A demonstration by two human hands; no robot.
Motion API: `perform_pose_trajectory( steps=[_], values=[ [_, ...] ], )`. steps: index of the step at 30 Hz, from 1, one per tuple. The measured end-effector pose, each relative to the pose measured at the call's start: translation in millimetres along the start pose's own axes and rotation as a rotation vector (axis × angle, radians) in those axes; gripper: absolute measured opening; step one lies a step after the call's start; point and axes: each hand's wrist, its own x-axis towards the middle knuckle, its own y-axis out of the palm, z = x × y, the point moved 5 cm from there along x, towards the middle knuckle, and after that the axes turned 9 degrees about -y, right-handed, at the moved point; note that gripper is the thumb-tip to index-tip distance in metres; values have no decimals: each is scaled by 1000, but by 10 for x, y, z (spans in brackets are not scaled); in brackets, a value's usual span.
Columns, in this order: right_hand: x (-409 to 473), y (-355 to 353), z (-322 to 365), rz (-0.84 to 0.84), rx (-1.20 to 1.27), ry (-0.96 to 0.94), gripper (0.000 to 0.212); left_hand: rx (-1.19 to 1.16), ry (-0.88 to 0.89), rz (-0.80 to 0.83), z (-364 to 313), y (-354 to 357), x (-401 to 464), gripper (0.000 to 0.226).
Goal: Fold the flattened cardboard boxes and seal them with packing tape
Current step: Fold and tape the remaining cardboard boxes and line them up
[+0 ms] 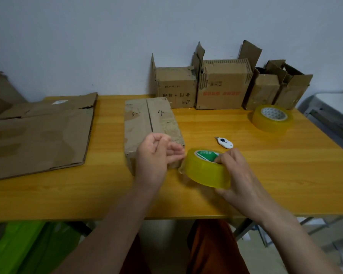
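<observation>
1. Nearest the viewer, two bare forearms reach over the near edge of a yellow wood-grain table [265, 175].
2. The right hand [240, 175] grips a roll of clear yellowish packing tape with a green-printed core [204, 171], fingers hooked into the core, thumb side hidden below.
3. The left hand [156, 155] hovers just left of the roll, fingers loosely curled; whether it pinches a tape end cannot be told.
4. Behind the left hand lies a folded brown cardboard box marked "3" and "4" on its closed flaps [151, 123]; its centre seam looks unsealed.
5. This appears to be the taping step: the next move likely calls for freeing the tape end and laying it along that seam.
6. A small white box cutter [225, 142] rests right of the box.
7. Far left, flattened brown cardboard sheets [40, 135] wait, stacked.
8. Far right sits a second, larger tape roll [272, 118].
9. Against the wall stand several open-topped brown cardboard boxes [222, 89].
</observation>
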Motion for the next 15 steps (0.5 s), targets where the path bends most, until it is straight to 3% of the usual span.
perform_pose_trajectory(
  steps=[5,9,15],
  values=[
    [97,-22,44,-173,44,72,59,102,100,-112,-19,-137,-34,19],
    [179,-23,49,-136,53,59,59,161,-75,109,145,-165,-17,37],
    [230,57,139,-110,34,29,58,138,-24,99,114,-139,-47,17]
  ],
)
